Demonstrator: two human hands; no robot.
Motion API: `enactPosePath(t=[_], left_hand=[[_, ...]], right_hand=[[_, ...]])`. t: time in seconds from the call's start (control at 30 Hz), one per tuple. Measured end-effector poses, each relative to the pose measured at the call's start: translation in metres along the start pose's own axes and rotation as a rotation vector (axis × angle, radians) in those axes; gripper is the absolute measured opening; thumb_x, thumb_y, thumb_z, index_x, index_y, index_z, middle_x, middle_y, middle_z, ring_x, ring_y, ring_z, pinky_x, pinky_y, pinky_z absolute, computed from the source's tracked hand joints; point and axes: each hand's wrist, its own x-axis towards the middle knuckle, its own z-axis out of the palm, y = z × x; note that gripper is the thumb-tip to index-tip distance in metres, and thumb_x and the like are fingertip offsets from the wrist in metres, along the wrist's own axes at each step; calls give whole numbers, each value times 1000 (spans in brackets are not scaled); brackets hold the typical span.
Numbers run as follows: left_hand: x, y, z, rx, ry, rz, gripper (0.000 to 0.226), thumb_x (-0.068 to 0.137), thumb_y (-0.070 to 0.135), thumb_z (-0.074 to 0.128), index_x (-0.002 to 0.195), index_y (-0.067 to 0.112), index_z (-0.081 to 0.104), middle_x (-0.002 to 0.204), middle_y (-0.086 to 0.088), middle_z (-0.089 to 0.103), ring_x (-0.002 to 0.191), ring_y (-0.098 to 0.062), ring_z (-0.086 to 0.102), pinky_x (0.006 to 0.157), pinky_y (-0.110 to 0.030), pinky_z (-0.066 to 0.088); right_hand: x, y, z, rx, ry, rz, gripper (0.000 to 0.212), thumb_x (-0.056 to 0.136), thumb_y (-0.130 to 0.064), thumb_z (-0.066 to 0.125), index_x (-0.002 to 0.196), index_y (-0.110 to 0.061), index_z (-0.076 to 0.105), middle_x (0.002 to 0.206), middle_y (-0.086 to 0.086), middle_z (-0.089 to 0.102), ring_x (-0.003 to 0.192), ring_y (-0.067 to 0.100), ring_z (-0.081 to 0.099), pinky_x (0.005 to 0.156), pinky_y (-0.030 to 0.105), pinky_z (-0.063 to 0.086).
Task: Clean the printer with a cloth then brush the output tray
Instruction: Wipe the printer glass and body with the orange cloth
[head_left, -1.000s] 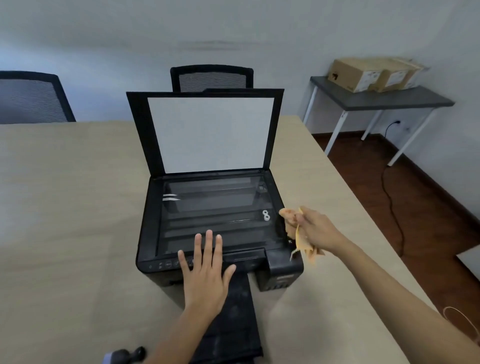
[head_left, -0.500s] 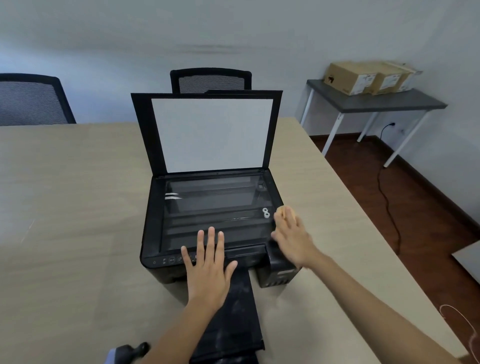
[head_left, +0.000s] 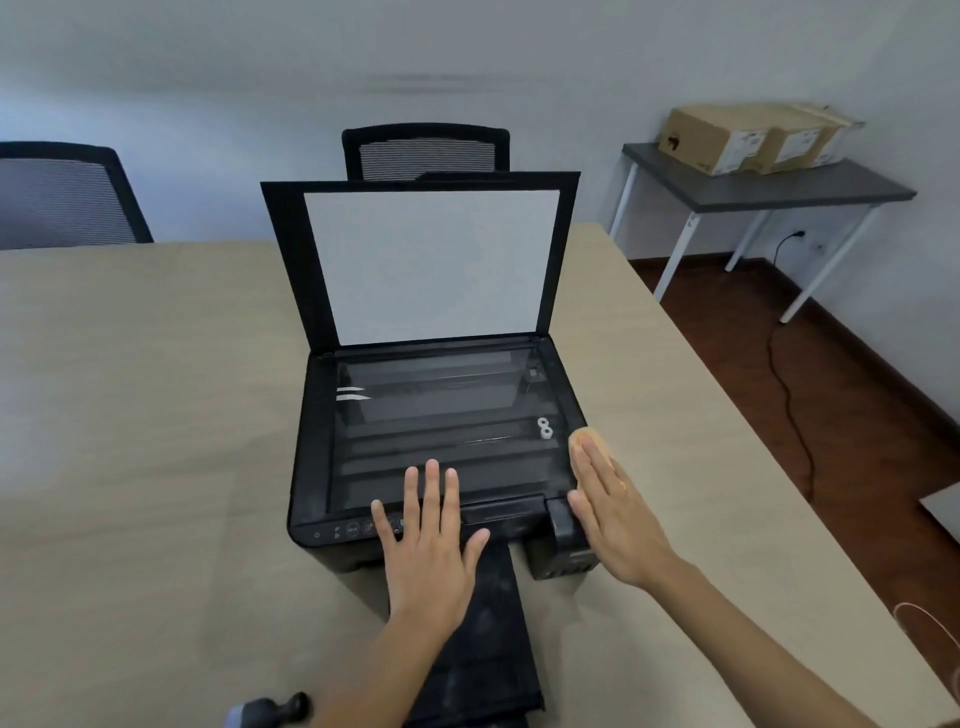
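Note:
A black printer (head_left: 311, 447) stands on the beige table with its scanner lid (head_left: 431, 265) raised upright and the glass (head_left: 436, 415) exposed. My left hand (head_left: 426, 545) lies flat, fingers spread, on the front control panel. My right hand (head_left: 613, 504) presses flat on an orange cloth (head_left: 584, 435) at the printer's right front edge; only the cloth's tip shows past my fingertips. The dark output tray (head_left: 493, 639) sticks out toward me below the front. A brush (head_left: 270, 713) lies at the bottom edge, left of my left arm.
The beige table (head_left: 130, 415) spreads left and right of the printer. Two black mesh chairs (head_left: 426, 150) stand behind it. A grey side table (head_left: 769, 187) with cardboard boxes (head_left: 748, 137) stands far right, and a cable (head_left: 789, 395) runs across the wooden floor.
My right hand came down from beside the printer, where it held the cloth loosely in the air, and now flattens the cloth on the printer's right front edge. My left hand stayed put.

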Motion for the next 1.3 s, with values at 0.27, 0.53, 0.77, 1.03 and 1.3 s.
enactPosePath(t=[0.27,0.53,0.77,1.03,1.3], left_hand=[[1,1,2,23,16,7,73,91,60,18,149,16,20,159,-8,18,147,-29,8,113,-61,-3],[1,1,1,7,-11,4,74,91,61,19,149,16,21,159,-8,19,147,-29,10,113,-61,-3],[0,1,2,17,-7,1,74,90,62,20,149,17,20,159,-8,19,147,-29,8,112,-61,-4],[0,2,-3,24,-36,4,73,90,61,22,148,17,24,158,-7,23,146,-28,13,112,-62,2],[1,2,1,-6,-24,-3,73,90,61,25,147,15,29,157,-7,24,146,-28,14,112,-63,5]], right_hand=[[33,11,0,-38,-41,-18,70,97,-51,2,152,-9,8,161,7,7,149,15,0,120,33,6],[31,19,4,-10,-102,-34,82,89,-60,-13,153,-13,10,161,3,2,149,25,1,121,41,5],[86,19,-4,2,-169,49,82,84,-60,-5,153,-16,8,162,2,-1,148,31,-3,119,48,11],[203,44,10,-20,-245,93,80,86,-56,0,152,-12,8,162,8,1,148,32,2,118,49,15],[108,34,-2,56,-178,-59,84,91,-61,-4,151,-6,16,161,9,9,148,25,6,121,38,9]])
